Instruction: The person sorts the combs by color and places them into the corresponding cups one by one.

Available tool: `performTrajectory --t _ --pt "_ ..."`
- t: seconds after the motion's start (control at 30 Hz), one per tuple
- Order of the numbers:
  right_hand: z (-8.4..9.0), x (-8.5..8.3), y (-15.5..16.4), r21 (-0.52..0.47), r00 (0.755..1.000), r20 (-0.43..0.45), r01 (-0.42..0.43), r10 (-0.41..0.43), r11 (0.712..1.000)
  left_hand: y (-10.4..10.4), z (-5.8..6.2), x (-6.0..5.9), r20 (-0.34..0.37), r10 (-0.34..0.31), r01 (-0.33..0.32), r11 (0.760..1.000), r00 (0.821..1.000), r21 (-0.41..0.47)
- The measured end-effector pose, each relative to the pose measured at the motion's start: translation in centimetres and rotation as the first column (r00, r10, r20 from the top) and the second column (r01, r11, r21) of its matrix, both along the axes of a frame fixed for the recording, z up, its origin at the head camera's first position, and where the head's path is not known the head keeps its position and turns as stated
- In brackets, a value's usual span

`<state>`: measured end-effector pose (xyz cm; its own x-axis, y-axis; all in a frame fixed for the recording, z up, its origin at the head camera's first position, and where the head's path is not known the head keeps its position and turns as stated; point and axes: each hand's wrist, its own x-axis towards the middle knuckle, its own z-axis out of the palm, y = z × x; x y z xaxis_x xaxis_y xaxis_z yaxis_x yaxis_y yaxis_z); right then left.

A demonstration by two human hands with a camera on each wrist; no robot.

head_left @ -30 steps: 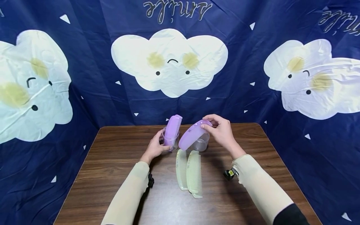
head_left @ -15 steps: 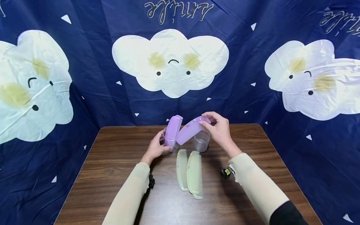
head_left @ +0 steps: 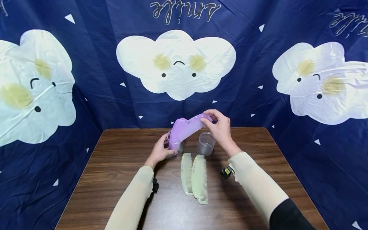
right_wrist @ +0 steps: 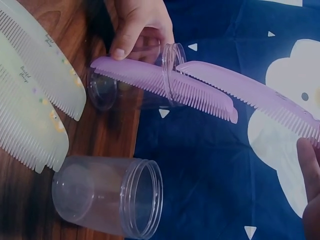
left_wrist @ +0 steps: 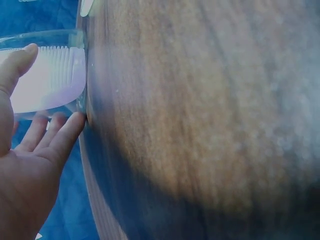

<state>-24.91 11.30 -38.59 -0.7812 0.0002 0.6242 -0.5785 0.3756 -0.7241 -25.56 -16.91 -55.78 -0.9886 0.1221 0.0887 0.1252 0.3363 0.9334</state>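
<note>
1. Since 1 second ago, the purple comb in the right hand (head_left: pixel 219 129) has swung from over the empty jar (head_left: pixel 206 143) toward 9 o'clock; its free end now reaches the mouth of the held jar (head_left: pixel 174 144).
2. That carried comb (head_left: pixel 192 125) is pinched at one end by the right fingers (head_left: pixel 207 120) and hangs in the air, tilted down to the left.
3. The left hand (head_left: pixel 159 152) wraps the held jar, thumb and fingers curled on its wall; 1 purple comb (right_wrist: pixel 160 82) already stands inside.
4. By my judgement the work is about half done: 1 purple comb is in, the 2nd is at the rim, and 2 pale green combs (head_left: pixel 194 178) lie flat at 6 o'clock of the jars, untouched.
5. The right wrist view shows the 2nd comb's tip (right_wrist: pixel 187 66) just at the rim, not yet inside; the head view cannot settle that.
6. The left wrist view shows only comb teeth (left_wrist: pixel 47 75) through the clear wall, and blurred table (left_wrist: pixel 210 115).
</note>
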Motion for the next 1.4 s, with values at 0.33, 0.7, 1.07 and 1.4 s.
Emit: performTrajectory --t 0.33,0.7,1.07,1.4 --pt "-0.3 -0.9 -1.5 -0.023 1.0 0.014 -0.021 0.021 1.0 0.0 0.3 0.1 0.02 -0.008 0.008 1.0 1.0 0.007" --pt "-1.5 -1.3 -3.0 0.049 0.999 0.042 -0.008 0.006 0.999 -0.2 0.0 -0.1 0.008 -0.02 0.02 1.0 1.0 -0.014" --pt "-2.0 -1.7 -4.6 0.101 0.996 0.09 -0.022 0.013 0.995 -0.4 0.1 -0.3 0.003 -0.015 0.015 1.0 1.0 -0.007" --pt "-2.8 -2.2 -5.5 0.202 0.997 0.076 -0.026 0.01 0.979 -0.2 0.1 -0.2 0.016 -0.019 0.019 1.0 1.0 0.002"
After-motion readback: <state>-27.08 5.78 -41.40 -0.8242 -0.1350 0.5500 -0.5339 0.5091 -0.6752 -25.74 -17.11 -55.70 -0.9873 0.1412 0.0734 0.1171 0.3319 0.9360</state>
